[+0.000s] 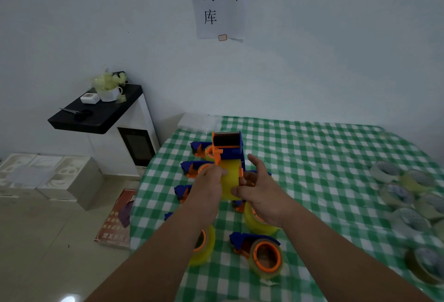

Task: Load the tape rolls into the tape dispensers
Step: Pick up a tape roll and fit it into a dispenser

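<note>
Here, at the frame's centre above the checked table (312, 157), the left hand (207, 185) and right hand (260, 193) both grip a yellow tape roll (231, 181) seated in a blue-and-orange dispenser (228, 149).

– Where do your dispensers (254, 248) lie?
– On the table (312, 157), before you and to your left.
– And your spare tape rolls (398, 196)?
– Far right, along the table's edge.

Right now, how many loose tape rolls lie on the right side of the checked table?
6 pale loose tape rolls on the green checked tablecloth: two farthest, two midway, one nearer, one nearest. Others may be cut off at the edge.
</note>
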